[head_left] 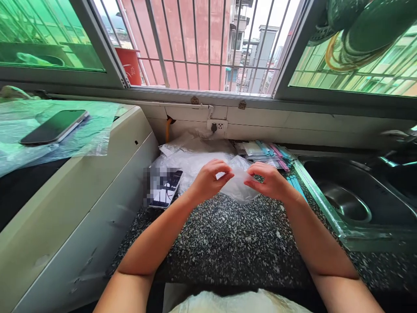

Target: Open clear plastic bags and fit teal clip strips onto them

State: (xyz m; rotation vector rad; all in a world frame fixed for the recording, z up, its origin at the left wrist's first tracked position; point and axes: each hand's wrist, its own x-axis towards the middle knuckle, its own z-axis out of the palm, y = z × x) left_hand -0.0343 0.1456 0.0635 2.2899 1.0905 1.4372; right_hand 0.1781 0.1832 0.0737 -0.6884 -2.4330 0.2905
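The speckled dark tabletop (228, 243) runs between a pale appliance (81, 208) on the left and a steel sink (358, 195) on the right, whose far end is cut off by the frame edge. Behind the hands lies a heap of clear plastic bags (192, 158); how many there are cannot be made out, since they blur into one white mass. A phone (55, 127) rests on plastic sheeting on top of the appliance. A second phone (167, 188) lies on the tabletop, its left part blurred out. Near the sink a bundle of pink and blue strips (276, 153) is too small to identify.

Above the tabletop, the left hand (208, 180) and the right hand (269, 180) each pinch an upper corner of a small clear bag (237, 184) between thumb and curled fingers. The bag hangs between them, and whatever it may contain cannot be seen.
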